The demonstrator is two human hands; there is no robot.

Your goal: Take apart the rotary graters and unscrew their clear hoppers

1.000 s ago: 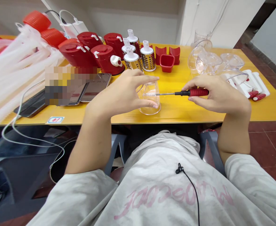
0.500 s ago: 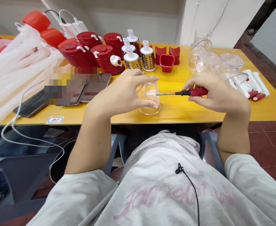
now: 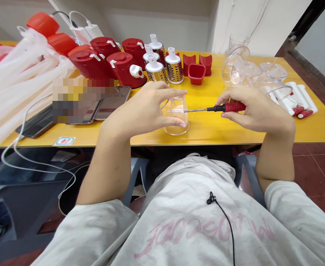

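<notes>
My left hand [image 3: 148, 109] is closed round a clear plastic piece [image 3: 176, 127] with a round rim, which rests on the yellow table. Thumb and forefinger lie along its two sides; part of it is hidden by the palm. In my right hand [image 3: 258, 109] is a screwdriver [image 3: 233, 107] with a red and black handle, gripped between thumb and fingers. Its metal shaft lies nearly level and points left, with the tip touching or inside the clear piece's near end; which of the two I cannot tell.
Red grater housings [image 3: 120, 68] and metal grater drums [image 3: 174, 68] with white tops stand at the back. Right of them are red pushers [image 3: 197, 74], clear plastic parts [image 3: 245, 74] and white parts with red-ended handles [image 3: 305, 113]. Phones [image 3: 112, 103] and white mesh [image 3: 15, 81] lie left.
The screwdriver has shifted very slightly to the right in my right hand. My left hand and the clear piece stay where they were.
</notes>
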